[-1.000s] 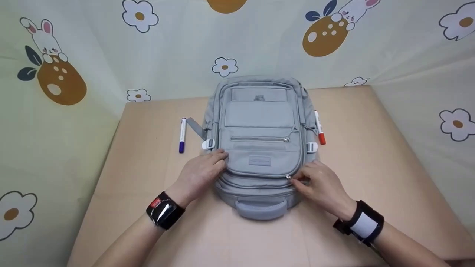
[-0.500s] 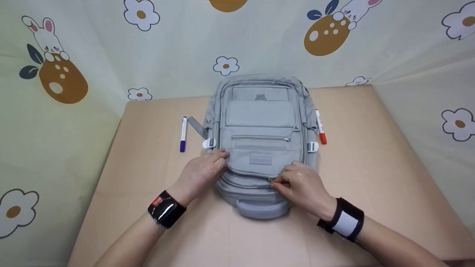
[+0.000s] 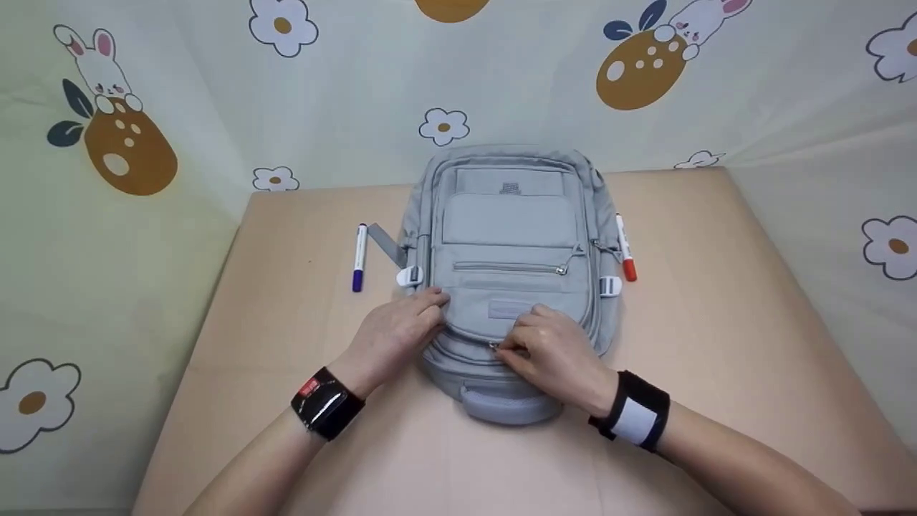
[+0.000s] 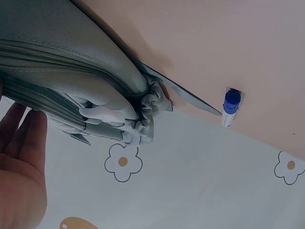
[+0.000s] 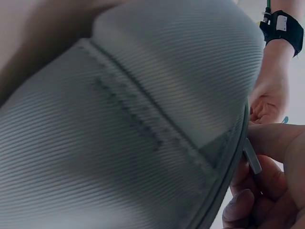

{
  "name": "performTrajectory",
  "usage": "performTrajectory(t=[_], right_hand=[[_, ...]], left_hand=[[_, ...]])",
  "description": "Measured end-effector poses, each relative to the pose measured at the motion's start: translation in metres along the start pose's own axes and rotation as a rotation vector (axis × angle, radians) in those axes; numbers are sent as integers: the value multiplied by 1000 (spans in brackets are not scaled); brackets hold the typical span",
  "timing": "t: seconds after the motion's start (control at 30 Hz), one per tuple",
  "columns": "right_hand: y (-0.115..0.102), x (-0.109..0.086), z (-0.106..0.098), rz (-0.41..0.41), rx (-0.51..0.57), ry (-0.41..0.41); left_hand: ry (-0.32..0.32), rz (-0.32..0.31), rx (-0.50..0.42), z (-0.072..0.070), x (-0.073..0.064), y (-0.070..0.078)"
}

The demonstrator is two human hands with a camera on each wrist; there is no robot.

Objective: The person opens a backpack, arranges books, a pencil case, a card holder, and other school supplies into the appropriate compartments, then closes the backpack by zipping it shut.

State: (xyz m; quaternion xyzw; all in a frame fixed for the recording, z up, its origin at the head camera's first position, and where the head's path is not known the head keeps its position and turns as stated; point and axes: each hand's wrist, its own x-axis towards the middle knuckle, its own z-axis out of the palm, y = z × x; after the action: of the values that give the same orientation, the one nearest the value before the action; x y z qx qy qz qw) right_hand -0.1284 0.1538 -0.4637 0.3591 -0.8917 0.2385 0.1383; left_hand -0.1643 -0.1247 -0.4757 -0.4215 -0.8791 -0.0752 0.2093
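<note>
A grey backpack (image 3: 509,218) lies front side up on the table, its padded handle (image 3: 510,410) toward me. My right hand (image 3: 555,355) pinches a metal zipper pull (image 3: 493,346) on the curved zipper below the front label. Seen from the right wrist, the tab of the zipper pull (image 5: 252,156) sticks out between thumb and fingers. On the bag's left side, my left hand (image 3: 394,333) rests with its fingertips on the front panel edge. The left wrist view shows those fingers (image 4: 35,138) fairly straight against the fabric. Part of the label is hidden behind the right hand.
A marker with a purple-blue cap (image 3: 359,258) lies left of the bag, close to a loose grey strap (image 3: 387,244). Against the right side lies a red-capped marker (image 3: 626,247). Patterned cloth (image 3: 344,107) walls the table at the back and sides.
My right hand has drawn the zipper pull leftward along the curved zipper, from the right corner to near the middle. The left hand stays at the bag's left side.
</note>
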Motion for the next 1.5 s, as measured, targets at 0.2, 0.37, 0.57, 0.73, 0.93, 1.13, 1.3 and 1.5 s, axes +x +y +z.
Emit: performTrajectory(t=[0.2,0.37,0.57,0.73,0.93,1.13,1.3,1.5], right_hand=[[3,-6,-4,61,11,-41],[4,-15,-10,128,42,-67],[13,-26,-18,138,121,-36],[35,-32,-33,1,53,38],[64,-35,-40,-174,-77,20],[73,-33,-33,-247,-170,-8],[72,-30,-29,-296,-208,17],[70,-28,-29,-291,-216,33]], left_hand=[[14,-9,-28,1,3,1],[71,-2,-87,4,5,5],[53,-1,-94,3,9,13],[24,-14,-93,2,10,14],[22,-20,-112,4,8,12],[48,4,-123,0,14,19],[46,116,-59,-5,31,38],[-82,331,142,1,51,60]])
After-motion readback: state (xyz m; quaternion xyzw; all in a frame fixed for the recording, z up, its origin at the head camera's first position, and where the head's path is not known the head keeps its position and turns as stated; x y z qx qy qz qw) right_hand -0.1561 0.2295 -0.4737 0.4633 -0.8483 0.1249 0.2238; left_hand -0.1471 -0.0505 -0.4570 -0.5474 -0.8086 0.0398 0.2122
